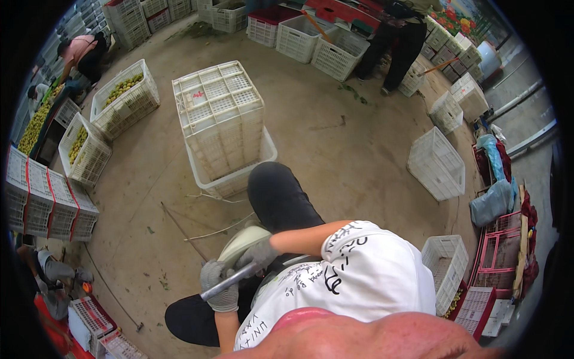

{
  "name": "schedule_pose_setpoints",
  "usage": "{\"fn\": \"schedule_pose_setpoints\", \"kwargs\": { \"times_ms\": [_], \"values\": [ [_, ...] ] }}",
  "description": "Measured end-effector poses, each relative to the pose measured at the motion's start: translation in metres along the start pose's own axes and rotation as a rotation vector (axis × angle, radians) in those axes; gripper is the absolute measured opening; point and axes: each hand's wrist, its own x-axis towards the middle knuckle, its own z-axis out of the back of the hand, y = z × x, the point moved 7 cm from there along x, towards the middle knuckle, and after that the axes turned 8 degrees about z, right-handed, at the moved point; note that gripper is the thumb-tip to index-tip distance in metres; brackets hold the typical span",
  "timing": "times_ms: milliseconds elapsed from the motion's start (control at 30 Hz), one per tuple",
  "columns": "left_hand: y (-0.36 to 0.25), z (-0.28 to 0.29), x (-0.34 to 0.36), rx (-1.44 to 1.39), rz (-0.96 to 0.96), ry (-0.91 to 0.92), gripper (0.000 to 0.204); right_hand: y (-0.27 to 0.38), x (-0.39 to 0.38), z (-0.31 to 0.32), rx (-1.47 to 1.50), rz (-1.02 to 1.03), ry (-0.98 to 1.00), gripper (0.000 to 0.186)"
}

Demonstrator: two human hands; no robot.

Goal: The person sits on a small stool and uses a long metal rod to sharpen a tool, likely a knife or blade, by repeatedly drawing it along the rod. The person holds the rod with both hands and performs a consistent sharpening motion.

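My left hand (219, 286), in a grey knitted glove, is closed around a grey metal bar (232, 280) low in front of my body. Close beside it, my gloved right hand (256, 253) is curled at the edge of a smooth cream-white curved object (240, 244), maybe a coil of strap. What its fingers grip is hidden. A thin white strap (220, 230) runs over the floor from there. Just beyond my knee, a tall white crate (224, 110) stands inside a wider white crate (269, 152).
Fruit-filled crates (122, 90) stand at left, near stacked crates (51, 197). A thin dark rod (182, 230) lies on the floor. White crates (436, 164) line the right. One person (394, 45) stands among crates at the back; another (84, 54) bends at far left.
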Motion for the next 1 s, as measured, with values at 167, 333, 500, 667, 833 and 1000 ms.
{"fn": "schedule_pose_setpoints", "kwargs": {
  "times_ms": [167, 333, 500, 667, 833, 1000],
  "values": [
    [0.043, 0.002, -0.007, -0.033, 0.307, 0.047, 0.037, 0.063, -0.042, 0.064, -0.043, 0.362, -0.442, 0.036],
    [0.066, -0.01, -0.005, 0.091, 0.272, 0.051, 0.039, 0.089, -0.021, 0.028, -0.151, 0.427, -0.154, 0.039],
    [0.092, -0.01, -0.002, 0.14, 0.133, 0.125, 0.041, 0.095, 0.011, -0.001, -0.171, 0.238, -0.123, 0.045],
    [0.09, -0.012, 0.0, 0.169, 0.168, 0.182, 0.04, 0.097, 0.022, -0.012, -0.432, 0.355, -0.203, 0.053],
    [0.125, -0.027, -0.02, -0.787, 1.155, 0.014, 0.029, 0.086, 0.035, -0.025, -0.543, 0.312, -0.447, 0.043],
    [0.137, -0.027, -0.02, -0.668, 1.009, 0.095, 0.027, 0.075, 0.019, -0.011, -0.468, 0.269, -0.533, 0.036]
  ]
}}
